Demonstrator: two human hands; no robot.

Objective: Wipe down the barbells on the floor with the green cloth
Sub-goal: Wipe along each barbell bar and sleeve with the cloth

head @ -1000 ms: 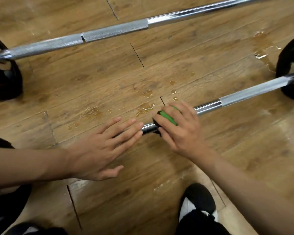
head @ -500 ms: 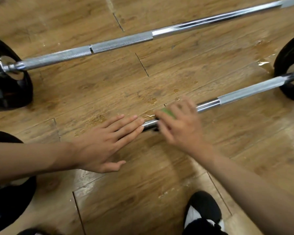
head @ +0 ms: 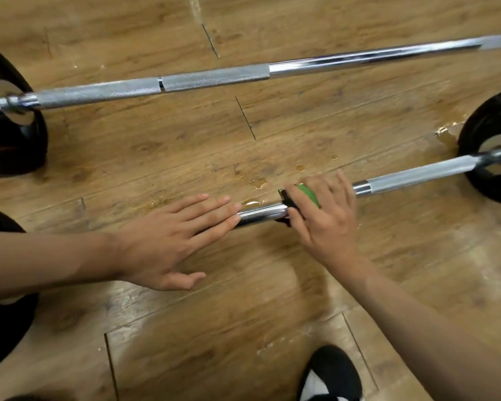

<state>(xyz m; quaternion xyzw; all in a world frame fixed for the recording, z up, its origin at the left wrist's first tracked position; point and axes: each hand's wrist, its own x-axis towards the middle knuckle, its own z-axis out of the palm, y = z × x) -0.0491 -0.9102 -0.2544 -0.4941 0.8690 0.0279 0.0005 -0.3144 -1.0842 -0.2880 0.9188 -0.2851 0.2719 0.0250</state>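
Two chrome barbells lie on the wooden floor. The near barbell (head: 411,176) runs from under my hands up to a black plate (head: 492,157) at the right. My right hand (head: 320,215) grips the green cloth (head: 308,193) wrapped over this bar, and only a strip of green with a dark edge shows between the fingers. My left hand (head: 168,238) lies flat, fingers straight, pressing on the same bar just left of the cloth. A short shiny stretch of bar shows between the two hands. The far barbell (head: 214,79) lies across the top of the view.
Drops and small puddles of liquid (head: 258,182) sit on the floor planks just behind the near bar, with a larger wet patch (head: 446,131) by the right plate. A black plate (head: 9,134) of the far barbell stands at the left. My black shoe (head: 330,374) is at the bottom.
My right hand with the cloth has slid a little to the right along the near bar, baring more chrome between the hands. My left hand stays flat on the bar.
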